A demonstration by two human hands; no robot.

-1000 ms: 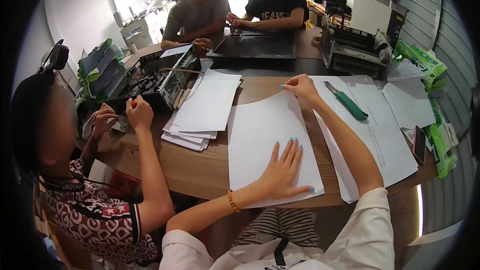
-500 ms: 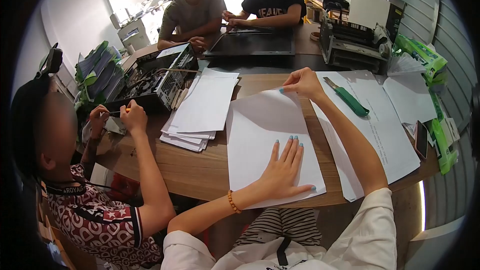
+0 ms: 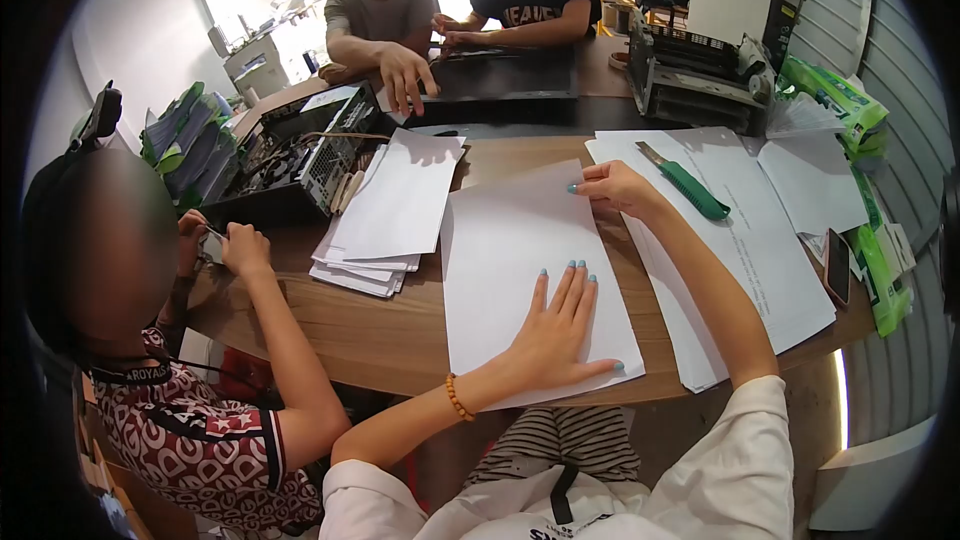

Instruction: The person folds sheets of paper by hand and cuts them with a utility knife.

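at a curved wooden counter [image 3: 390, 340] shared by several people, a person in a white top [image 3: 720, 470] spreads a bare left hand [image 3: 555, 335], fingers extended and grasping nothing, palm down on the near half of a large white sheet [image 3: 500, 240], apparently so that its weight keeps the paper from sliding. the right hand [image 3: 618, 188] is at the sheet's far right corner, thumb and fingers bent at the edge; whether they pinch it cannot be told, though the pose suggests steadying that end while the other palm anchors the near one. the sheet lies directly in front of the wearer, between a pile of loose paper [image 3: 395, 210] and printed pages [image 3: 740, 270], seemingly to give both arms room. on the printed pages rests a green utility knife [image 3: 695, 190], blade end pointing away from the wearer, likely for safety. a phone [image 3: 837, 268] lies farther right, perhaps to keep it off the paper. to the left, a seated neighbor [image 3: 190, 430] holds a thin object [image 3: 214, 232], too small to identify, near an opened computer case [image 3: 300, 155]; across the counter, a co-worker's hand [image 3: 403, 75] extends beside a dark flat panel [image 3: 505, 85].
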